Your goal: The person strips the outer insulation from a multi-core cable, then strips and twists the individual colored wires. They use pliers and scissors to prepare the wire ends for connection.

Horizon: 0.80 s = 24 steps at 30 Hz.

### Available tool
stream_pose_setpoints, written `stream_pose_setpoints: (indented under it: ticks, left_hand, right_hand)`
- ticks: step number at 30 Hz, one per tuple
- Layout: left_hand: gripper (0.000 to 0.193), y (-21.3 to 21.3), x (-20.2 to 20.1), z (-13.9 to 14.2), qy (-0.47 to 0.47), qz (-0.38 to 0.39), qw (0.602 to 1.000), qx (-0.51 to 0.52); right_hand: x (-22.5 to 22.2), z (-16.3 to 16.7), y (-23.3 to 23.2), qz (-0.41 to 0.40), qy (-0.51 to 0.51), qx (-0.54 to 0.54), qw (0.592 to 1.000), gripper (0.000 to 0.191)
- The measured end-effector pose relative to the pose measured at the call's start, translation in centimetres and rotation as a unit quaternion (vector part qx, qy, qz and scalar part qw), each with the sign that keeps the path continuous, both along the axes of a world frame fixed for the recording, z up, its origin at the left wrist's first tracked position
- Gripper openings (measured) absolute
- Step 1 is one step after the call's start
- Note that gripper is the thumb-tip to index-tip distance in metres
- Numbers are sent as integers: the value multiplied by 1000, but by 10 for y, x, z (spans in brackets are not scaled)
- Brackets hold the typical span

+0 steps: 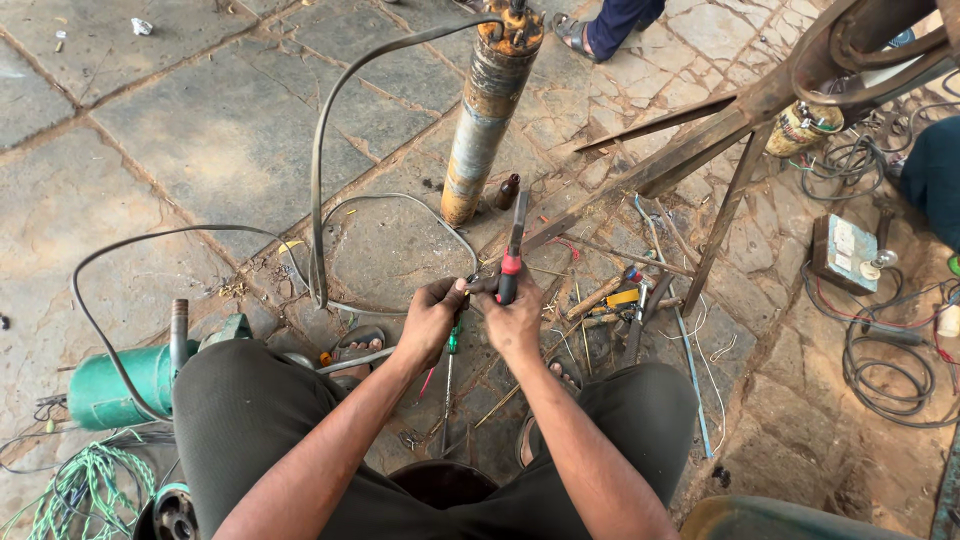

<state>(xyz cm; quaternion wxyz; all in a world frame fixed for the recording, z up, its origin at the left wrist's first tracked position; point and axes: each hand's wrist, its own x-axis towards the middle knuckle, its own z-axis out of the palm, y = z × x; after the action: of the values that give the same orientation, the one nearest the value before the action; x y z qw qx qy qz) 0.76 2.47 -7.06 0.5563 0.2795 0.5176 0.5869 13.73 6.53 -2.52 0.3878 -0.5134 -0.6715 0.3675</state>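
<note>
left hand [430,318] clenched on grey flat cable [322,150] end | right hand [515,318] gripping red-handled pliers [514,245] | rusty cylindrical pump [488,105] upper centre | green motor [118,385] lower left | rough stone floor [180,120]

Outdoor repair workshop: stone-paved ground [180,120], rusty submersible pump [487,110], scattered hand tools [615,300], tangled cables [890,370].

Far off to the right of my right hand [515,318], past the slanted metal leg, a small flat box [843,253] lies on the stone floor. It is rectangular, grey-blue, with a pale whitish label [848,241] stuck on its top face; the print is too small to make out. Well beyond my hands, top right, a cylindrical part [803,127] wears a mottled yellow and green wrapper. I see no signs or screens.
</note>
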Motion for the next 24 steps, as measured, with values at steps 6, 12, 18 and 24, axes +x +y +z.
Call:
stream_pose_setpoints:
  ticks: [6,12,18,24]
  left_hand:
    - [31,7,-22,14,46,56,995,65]
    - [24,7,-39,30,207,157,956,135]
    - [20,-3,-30,51,291,217,915,179]
    - [17,-8,-28,58,296,214,909,203]
  right_hand:
    - [28,26,3,51,-146,118,981,18]
    - [40,47,-26,84,-313,-50,945,42]
    - [38,49,-40,123,-353,101,922,51]
    - [43,50,-42,121,-348,137,919,55]
